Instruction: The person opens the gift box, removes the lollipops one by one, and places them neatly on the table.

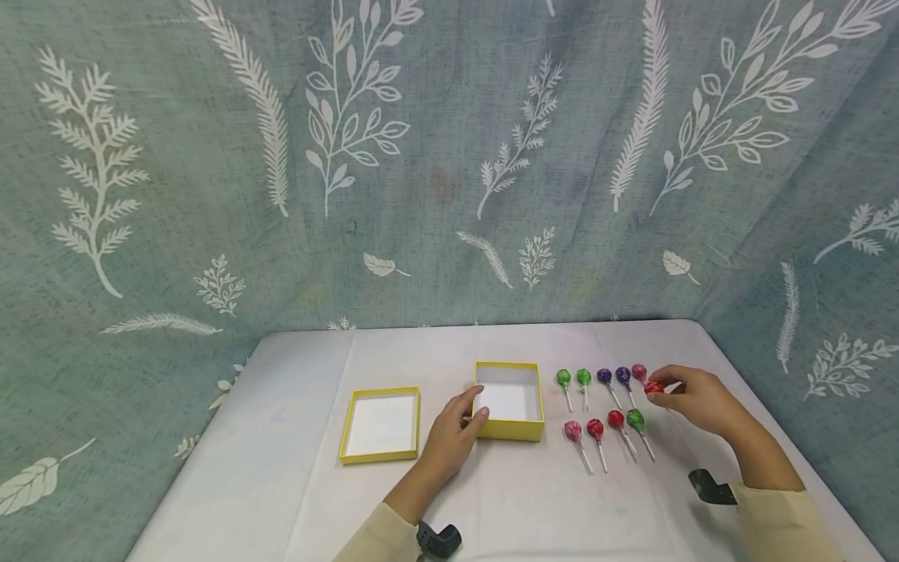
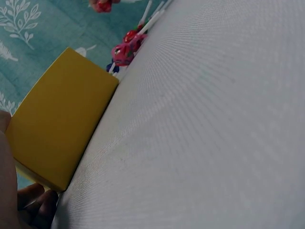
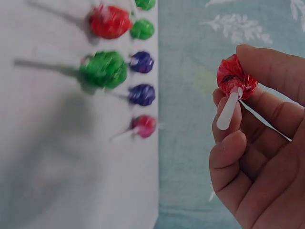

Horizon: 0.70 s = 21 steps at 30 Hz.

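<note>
My right hand (image 1: 702,396) pinches a red-wrapped lollipop (image 3: 234,78) by its head between thumb and fingers, its short white stick sticking out. In the head view this hand is at the right end of the back row of lollipops. My left hand (image 1: 449,437) holds an open yellow box (image 1: 511,431) at its left wall, fingertips over the rim. The box has a white inside. In the left wrist view, some fingers (image 2: 35,202) are at the box's end, low by the table.
Right of the box, the back row has green lollipops (image 1: 584,377), purple lollipops (image 1: 605,376) and a pink one (image 1: 638,372). A front row holds pink (image 1: 573,431), red (image 1: 595,428) and green (image 1: 635,421) ones. Left of the box lies a yellow-rimmed lid (image 1: 380,455) on the white-covered table (image 1: 295,437).
</note>
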Motion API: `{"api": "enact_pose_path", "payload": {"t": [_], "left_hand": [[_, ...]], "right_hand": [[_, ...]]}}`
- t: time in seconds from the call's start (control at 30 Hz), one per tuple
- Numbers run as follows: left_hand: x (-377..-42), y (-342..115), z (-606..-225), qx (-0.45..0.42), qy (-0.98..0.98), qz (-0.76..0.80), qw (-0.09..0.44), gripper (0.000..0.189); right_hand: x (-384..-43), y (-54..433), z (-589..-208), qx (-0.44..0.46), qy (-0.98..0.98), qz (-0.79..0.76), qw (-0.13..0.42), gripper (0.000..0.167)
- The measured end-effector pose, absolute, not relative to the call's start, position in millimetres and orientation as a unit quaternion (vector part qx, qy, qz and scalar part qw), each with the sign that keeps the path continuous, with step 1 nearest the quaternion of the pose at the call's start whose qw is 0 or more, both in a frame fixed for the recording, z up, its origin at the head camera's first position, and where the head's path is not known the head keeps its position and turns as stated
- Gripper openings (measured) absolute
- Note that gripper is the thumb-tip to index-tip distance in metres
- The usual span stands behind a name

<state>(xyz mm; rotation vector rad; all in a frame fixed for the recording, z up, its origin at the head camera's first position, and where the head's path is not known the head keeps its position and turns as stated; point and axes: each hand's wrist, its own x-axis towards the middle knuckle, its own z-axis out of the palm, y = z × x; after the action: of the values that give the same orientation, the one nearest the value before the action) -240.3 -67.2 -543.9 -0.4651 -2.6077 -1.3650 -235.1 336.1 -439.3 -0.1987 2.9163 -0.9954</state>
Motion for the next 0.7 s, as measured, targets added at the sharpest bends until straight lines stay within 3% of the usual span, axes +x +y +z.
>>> {"api": "enact_pose_path", "payload": {"t": [0.7], "left_hand": [[-241.4,-66.5,-545.5,-0.154,-0.872,-0.458,0.079,0.054]], "right_hand": [[-237.6,355.4,-488.7,-0.013,0.936,-0.343,0.075,0.036]]}}
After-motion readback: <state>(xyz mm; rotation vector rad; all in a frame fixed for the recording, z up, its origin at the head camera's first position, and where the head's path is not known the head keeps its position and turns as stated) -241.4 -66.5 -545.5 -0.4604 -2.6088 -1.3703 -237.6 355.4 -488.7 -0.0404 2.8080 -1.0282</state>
